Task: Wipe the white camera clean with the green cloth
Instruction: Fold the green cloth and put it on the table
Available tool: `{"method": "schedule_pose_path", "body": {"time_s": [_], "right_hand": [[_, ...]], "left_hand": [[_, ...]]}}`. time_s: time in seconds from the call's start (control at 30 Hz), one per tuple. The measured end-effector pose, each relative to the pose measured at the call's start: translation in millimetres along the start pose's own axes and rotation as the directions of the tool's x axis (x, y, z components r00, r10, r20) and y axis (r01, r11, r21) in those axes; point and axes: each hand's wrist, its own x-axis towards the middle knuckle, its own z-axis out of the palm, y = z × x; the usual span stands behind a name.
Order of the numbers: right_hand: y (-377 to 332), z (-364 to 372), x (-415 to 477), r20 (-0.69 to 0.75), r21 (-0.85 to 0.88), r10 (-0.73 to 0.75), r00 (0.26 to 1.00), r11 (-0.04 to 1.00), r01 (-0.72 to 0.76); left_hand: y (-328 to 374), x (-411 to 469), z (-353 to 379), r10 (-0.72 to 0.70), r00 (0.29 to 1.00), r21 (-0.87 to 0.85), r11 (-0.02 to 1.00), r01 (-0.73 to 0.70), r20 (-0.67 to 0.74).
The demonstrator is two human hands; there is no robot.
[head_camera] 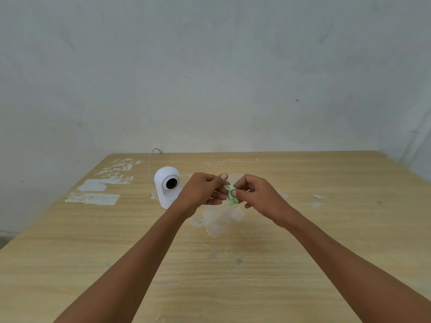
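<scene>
The white camera (166, 186) stands upright on the wooden table (326, 229), its dark round lens facing me, a thin cable rising behind it. Just right of it, both hands meet above the table. My left hand (200, 193) and my right hand (255, 194) each pinch the small crumpled green cloth (231, 195) between fingertips. Only a small bunched part of the cloth shows between the fingers. The left hand is close to the camera but does not touch it.
A thin grey cable (152, 157) loops over the table's far edge behind the camera. Pale worn patches (98, 191) mark the tabletop at the left. A whitish smudge (218, 220) lies under my hands. A plain wall stands behind the table.
</scene>
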Motion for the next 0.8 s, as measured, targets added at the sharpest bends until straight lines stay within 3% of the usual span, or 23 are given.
{"method": "schedule_pose_path", "body": {"time_s": [0.2,0.37,0.6,0.8], "right_hand": [[-4.7,-8.4,1.2,0.008,0.275,0.202,0.979,0.941,-0.197],[-12.4,-15.2,5.0,-0.075,0.211,0.188,0.979,0.963,-0.169],[-22.3,-26.2,12.8,-0.054,0.151,0.160,0.986,0.977,-0.150],[-19.1,-42.5,14.6,-0.087,0.179,0.191,0.978,0.969,-0.173]], "left_hand": [[0.8,-3.2,-0.4,0.085,0.995,0.211,0.973,-0.095,0.052],[0.3,-1.7,-1.1,0.162,0.985,0.349,0.921,-0.172,0.058],[6.6,3.4,5.3,0.222,0.972,0.282,0.930,-0.234,0.073],[10.4,6.3,1.9,0.102,0.978,0.102,0.987,-0.122,0.183]]}}
